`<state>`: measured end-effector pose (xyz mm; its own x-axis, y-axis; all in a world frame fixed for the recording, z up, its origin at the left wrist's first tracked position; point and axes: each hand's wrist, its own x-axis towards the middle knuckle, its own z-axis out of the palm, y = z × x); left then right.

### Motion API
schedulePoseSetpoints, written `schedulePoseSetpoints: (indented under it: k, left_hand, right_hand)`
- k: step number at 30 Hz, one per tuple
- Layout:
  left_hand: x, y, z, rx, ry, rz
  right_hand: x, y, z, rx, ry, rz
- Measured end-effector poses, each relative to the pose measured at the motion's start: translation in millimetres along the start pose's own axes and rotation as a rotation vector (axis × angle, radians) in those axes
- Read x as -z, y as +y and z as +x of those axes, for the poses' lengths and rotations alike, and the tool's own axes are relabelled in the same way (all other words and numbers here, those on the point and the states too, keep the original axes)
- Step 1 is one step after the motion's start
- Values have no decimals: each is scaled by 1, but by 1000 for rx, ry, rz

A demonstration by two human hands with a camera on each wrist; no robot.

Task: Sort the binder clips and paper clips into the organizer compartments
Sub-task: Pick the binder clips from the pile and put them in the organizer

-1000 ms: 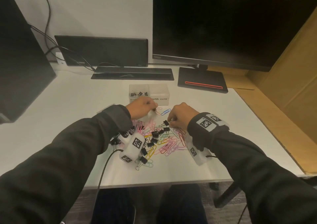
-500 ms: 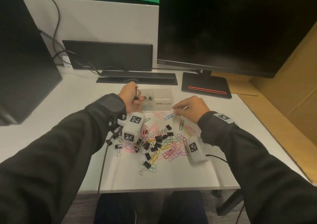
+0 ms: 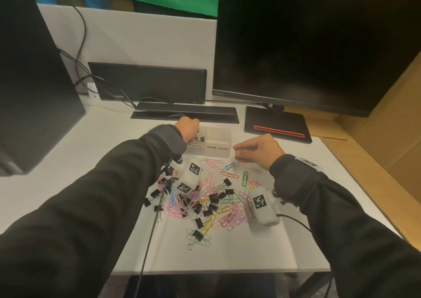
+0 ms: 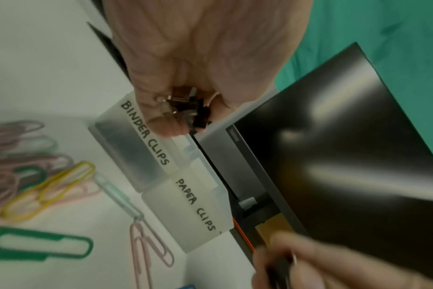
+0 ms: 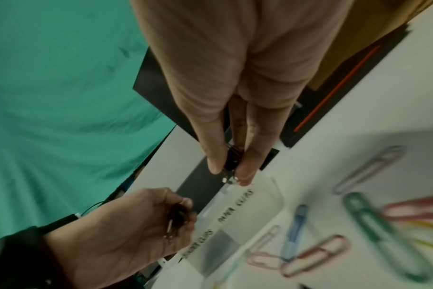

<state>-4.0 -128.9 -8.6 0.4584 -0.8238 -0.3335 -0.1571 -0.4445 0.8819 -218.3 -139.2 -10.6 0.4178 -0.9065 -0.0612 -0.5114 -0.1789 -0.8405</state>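
Note:
A frosted two-compartment organizer point(image 3: 217, 148) stands behind the pile, labelled BINDER CLIPS on the left and PAPER CLIPS on the right point(image 4: 195, 205). A few black binder clips point(image 3: 200, 139) lie in the left compartment. My left hand point(image 3: 193, 135) hovers over that compartment and grips a small bunch of black binder clips point(image 4: 188, 106). My right hand point(image 3: 237, 153) is just right of the organizer, and its fingertips point(image 5: 214, 164) pinch one black binder clip point(image 5: 231, 160). A mixed pile of coloured paper clips and black binder clips point(image 3: 209, 197) is spread on the white table below both hands.
A black monitor point(image 3: 307, 47) and its base point(image 3: 275, 124) stand behind the organizer at the right. A keyboard point(image 3: 148, 85) leans on the back wall, with a black bar point(image 3: 184, 113) in front of it. A dark computer tower point(image 3: 29, 69) stands left, cardboard point(image 3: 387, 126) right.
Both hands have lifted off the pile and moved back to the organizer. The left carried its binder clips over the left compartment; the right brought a binder clip beside the organizer.

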Motion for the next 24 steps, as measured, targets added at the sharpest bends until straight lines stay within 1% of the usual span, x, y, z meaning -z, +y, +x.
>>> schedulePoseSetpoints:
  k: [1, 3, 4, 5, 6, 7, 8, 9, 10, 11, 13, 14, 16, 19, 22, 24]
  left_hand:
    - [1, 2, 1, -2, 17, 6]
    - [4, 6, 3, -65, 34, 75]
    - [6, 9, 7, -76, 68, 80]
    - [7, 10, 7, -128, 100, 150]
    - [8, 12, 12, -148, 124, 185]
    - [7, 10, 10, -169, 143, 183]
    - [8, 12, 14, -145, 148, 135]
    - [8, 16, 14, -135, 124, 123]
    - [9, 16, 16, -152, 133, 136]
    - [9, 16, 14, -135, 122, 177]
    - [8, 11, 14, -145, 44, 288]
    - [7, 9, 17, -169, 11, 309]
    - [8, 5, 17, -168, -24, 329]
    - [15, 3, 17, -160, -72, 243]
    - [24, -2, 18, -124, -50, 64]
    - [28, -5, 13, -60, -30, -37]
  right_hand:
    - [-2, -7, 4, 17, 2, -8]
    - [-8, -22, 15, 47, 12, -46]
    - [-12, -30, 21, 57, 20, -66]
    - [-17, -38, 27, 60, 31, -80]
    - [-21, -46, 32, 61, 38, -91]
    - [-25, -51, 38, 57, 45, -106]
    - [-30, -56, 42, 53, 53, -127]
    - [-35, -60, 47, 49, 64, -144]
    - [-39, -62, 51, 48, 72, -154]
    - [-43, -63, 55, 43, 80, -160]
    - [-50, -64, 59, 35, 90, -164]
    - [-53, -64, 61, 34, 95, -162]
    - [-58, -65, 64, 41, 101, -162]
    - [-69, -69, 70, 45, 105, -183]
    - [-82, -73, 77, 40, 115, -187]
    - [-90, -74, 79, 48, 101, -210]
